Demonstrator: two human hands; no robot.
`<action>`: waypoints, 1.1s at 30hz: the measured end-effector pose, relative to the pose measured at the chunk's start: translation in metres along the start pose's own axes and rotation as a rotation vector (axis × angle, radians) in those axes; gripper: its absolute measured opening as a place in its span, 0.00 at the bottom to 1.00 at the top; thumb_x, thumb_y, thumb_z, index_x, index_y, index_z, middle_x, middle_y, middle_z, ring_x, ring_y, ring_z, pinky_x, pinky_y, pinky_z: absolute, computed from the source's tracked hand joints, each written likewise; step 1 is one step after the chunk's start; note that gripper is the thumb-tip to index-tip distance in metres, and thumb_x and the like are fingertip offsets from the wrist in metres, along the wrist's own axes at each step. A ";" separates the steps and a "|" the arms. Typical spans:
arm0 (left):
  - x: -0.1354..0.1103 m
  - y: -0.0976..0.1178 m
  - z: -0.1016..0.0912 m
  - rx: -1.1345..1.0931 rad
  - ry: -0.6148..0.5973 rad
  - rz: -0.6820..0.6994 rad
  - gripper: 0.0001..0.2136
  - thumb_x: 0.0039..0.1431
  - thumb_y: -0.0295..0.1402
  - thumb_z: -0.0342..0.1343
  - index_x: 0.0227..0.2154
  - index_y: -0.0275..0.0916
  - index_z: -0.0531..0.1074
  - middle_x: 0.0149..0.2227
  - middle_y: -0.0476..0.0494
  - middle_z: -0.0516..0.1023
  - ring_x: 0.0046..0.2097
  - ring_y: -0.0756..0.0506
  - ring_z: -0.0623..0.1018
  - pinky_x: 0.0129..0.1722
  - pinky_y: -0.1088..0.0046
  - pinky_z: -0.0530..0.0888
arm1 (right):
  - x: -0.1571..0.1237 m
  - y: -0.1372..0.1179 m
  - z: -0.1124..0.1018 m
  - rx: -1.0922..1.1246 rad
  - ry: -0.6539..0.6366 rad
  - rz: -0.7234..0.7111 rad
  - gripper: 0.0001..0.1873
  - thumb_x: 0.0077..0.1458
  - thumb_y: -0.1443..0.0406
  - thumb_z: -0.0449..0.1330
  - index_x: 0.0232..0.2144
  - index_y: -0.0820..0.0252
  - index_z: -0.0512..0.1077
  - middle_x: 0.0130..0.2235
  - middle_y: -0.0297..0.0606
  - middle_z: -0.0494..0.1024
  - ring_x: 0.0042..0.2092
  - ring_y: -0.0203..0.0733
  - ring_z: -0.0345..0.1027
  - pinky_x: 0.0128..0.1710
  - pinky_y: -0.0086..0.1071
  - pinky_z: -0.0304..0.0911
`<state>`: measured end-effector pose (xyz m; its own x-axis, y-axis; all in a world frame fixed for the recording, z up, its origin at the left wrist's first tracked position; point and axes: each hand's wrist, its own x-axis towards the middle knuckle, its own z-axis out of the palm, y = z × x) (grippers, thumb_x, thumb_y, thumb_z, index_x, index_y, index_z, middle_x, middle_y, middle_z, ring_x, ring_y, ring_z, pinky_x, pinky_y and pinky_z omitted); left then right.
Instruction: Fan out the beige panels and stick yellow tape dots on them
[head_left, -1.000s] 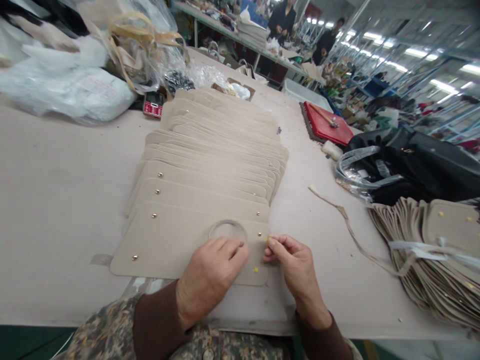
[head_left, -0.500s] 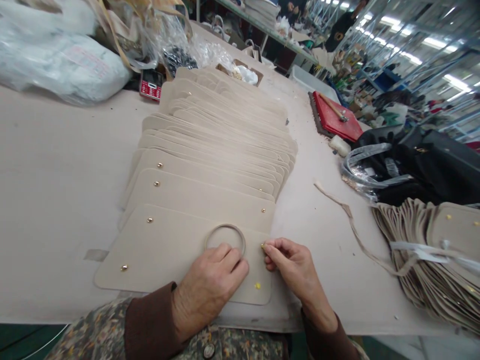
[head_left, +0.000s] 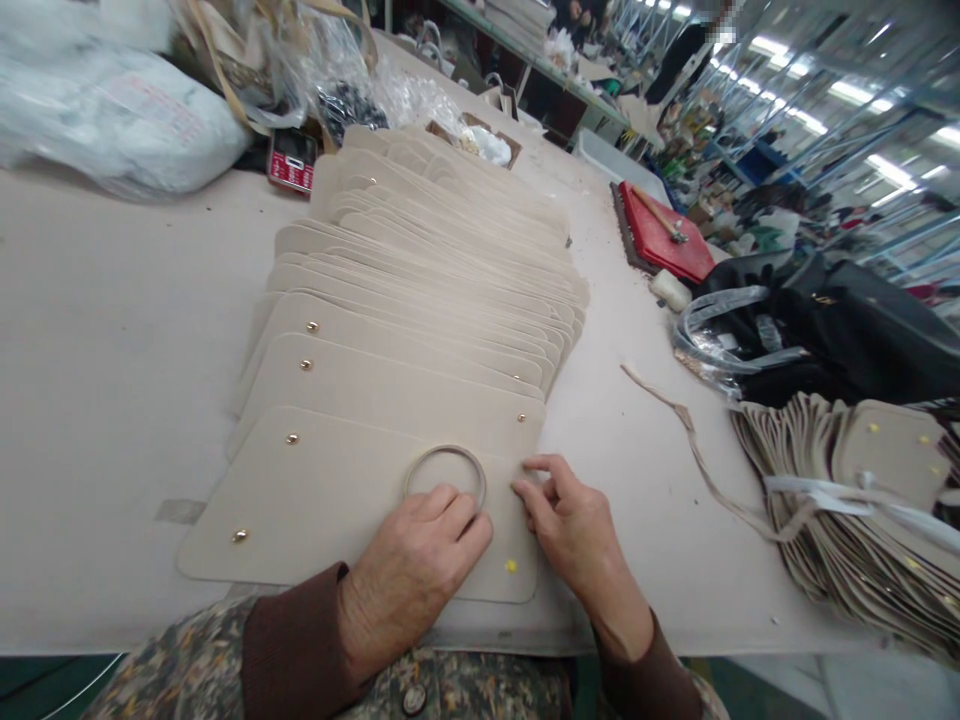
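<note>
The left hand (head_left: 416, 565) is resting over a thin ring (head_left: 446, 450) on the beige panel (head_left: 330, 510) lying foremost in a fanned stack (head_left: 435, 270); I cannot tell whether it is gripping. The right hand (head_left: 577, 530) is holding thumb and forefinger apart at the panel's right edge.

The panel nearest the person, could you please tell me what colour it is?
The panel is beige, showing best in the head view.
</note>
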<state>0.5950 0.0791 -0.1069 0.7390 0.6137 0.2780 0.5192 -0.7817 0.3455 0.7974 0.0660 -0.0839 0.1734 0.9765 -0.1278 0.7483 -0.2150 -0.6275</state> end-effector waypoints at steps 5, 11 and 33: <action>0.000 -0.001 0.001 -0.004 -0.012 -0.008 0.02 0.63 0.28 0.53 0.34 0.37 0.69 0.35 0.44 0.71 0.36 0.42 0.68 0.34 0.65 0.69 | -0.016 0.013 0.001 0.105 0.085 0.008 0.09 0.61 0.58 0.56 0.33 0.58 0.70 0.25 0.33 0.76 0.25 0.37 0.70 0.26 0.28 0.64; 0.000 0.000 0.000 -0.010 -0.013 -0.012 0.02 0.63 0.28 0.52 0.35 0.37 0.69 0.35 0.44 0.71 0.37 0.42 0.68 0.35 0.65 0.70 | -0.020 0.008 0.014 -0.153 0.175 -0.259 0.09 0.62 0.66 0.54 0.34 0.59 0.74 0.33 0.39 0.79 0.35 0.41 0.73 0.37 0.32 0.65; -0.006 0.004 -0.020 -0.285 0.478 -0.017 0.14 0.65 0.25 0.50 0.52 0.35 0.66 0.37 0.43 0.81 0.36 0.50 0.80 0.37 0.77 0.76 | -0.030 -0.017 0.002 0.144 0.081 -0.503 0.11 0.59 0.69 0.56 0.44 0.58 0.71 0.37 0.39 0.78 0.37 0.39 0.72 0.38 0.31 0.68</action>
<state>0.5846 0.0743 -0.0895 0.4198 0.6597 0.6234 0.3433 -0.7512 0.5638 0.7783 0.0403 -0.0709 -0.1311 0.9532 0.2725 0.6575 0.2893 -0.6957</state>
